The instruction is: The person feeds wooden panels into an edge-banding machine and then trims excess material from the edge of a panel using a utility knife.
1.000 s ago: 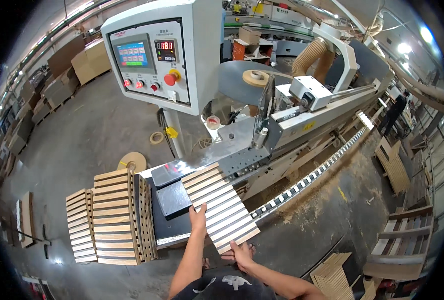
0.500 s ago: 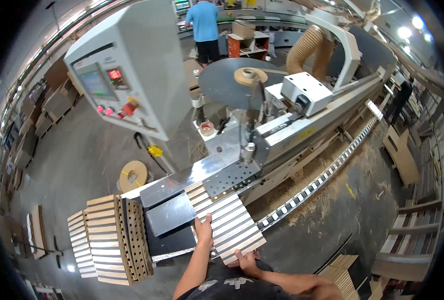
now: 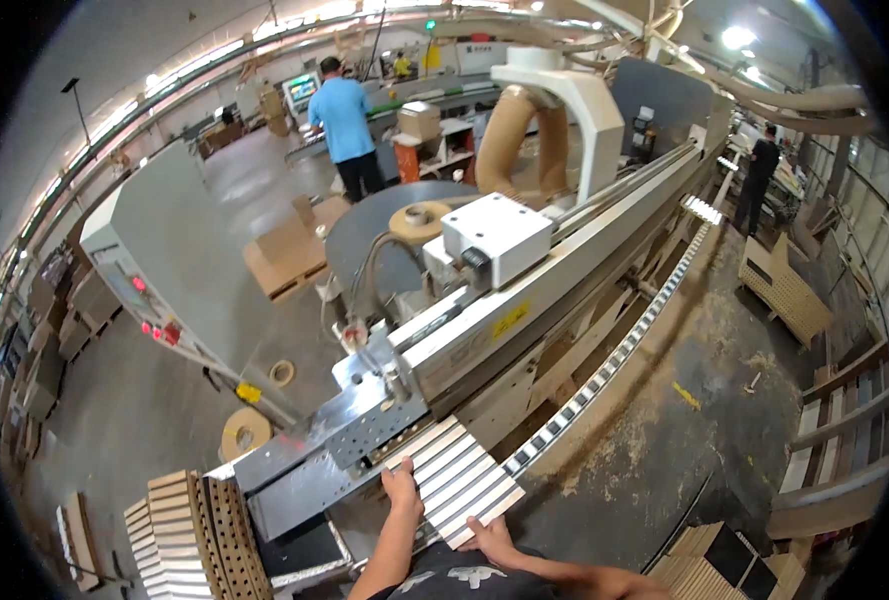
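Observation:
A slatted wooden panel (image 3: 464,485) with pale and dark stripes lies tilted across the front of a long machine (image 3: 554,285). Its far corner meets the machine beside a perforated metal plate (image 3: 369,430). My left hand (image 3: 401,487) grips the panel's left edge, thumb on top. At the near corner my right hand (image 3: 489,538) is closed on the edge, fingers partly hidden beneath. The panel's right corner touches the near end of a curved roller rail (image 3: 614,365). To the left stands a stack of similar slatted panels (image 3: 189,535).
A grey control cabinet (image 3: 179,250) rises at left, with a tape roll (image 3: 246,434) on the floor below. A person in blue (image 3: 344,120) stands at the back. More panels sit at the right (image 3: 789,290) and lower right (image 3: 704,560). Sawdust covers the floor beside the rail.
Both hands have slid the panel rightward along the machine, past the perforated plate. My view has lifted, showing more of the hall.

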`<action>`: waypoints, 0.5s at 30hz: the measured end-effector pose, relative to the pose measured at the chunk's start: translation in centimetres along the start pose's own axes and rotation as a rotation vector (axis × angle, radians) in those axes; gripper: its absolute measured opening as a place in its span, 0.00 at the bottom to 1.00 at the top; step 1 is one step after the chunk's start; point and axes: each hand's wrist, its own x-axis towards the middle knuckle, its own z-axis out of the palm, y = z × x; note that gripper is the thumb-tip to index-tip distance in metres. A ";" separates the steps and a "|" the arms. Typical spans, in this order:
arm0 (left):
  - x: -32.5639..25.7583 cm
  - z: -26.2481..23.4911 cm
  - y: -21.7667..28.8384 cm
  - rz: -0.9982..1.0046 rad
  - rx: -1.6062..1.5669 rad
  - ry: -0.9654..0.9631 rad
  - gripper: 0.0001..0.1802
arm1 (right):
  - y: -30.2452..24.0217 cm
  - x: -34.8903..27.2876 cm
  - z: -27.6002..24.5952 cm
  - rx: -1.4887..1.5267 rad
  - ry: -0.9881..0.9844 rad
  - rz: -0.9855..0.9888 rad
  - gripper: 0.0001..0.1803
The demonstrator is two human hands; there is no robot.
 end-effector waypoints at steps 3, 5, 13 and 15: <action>2.7 1.4 -2.3 0.091 0.032 0.024 0.44 | -2.2 0.6 -0.5 -0.058 0.026 -0.025 0.30; 3.0 4.5 -3.9 0.121 0.043 0.046 0.35 | -3.7 1.6 -2.5 -0.186 0.082 -0.048 0.25; 3.9 10.7 -5.1 0.027 0.403 -0.069 0.20 | -7.4 2.4 -8.5 -0.235 0.321 -0.017 0.28; 2.0 8.5 -3.8 0.075 0.333 -0.282 0.23 | -7.5 0.5 -9.4 -0.050 0.217 -0.024 0.30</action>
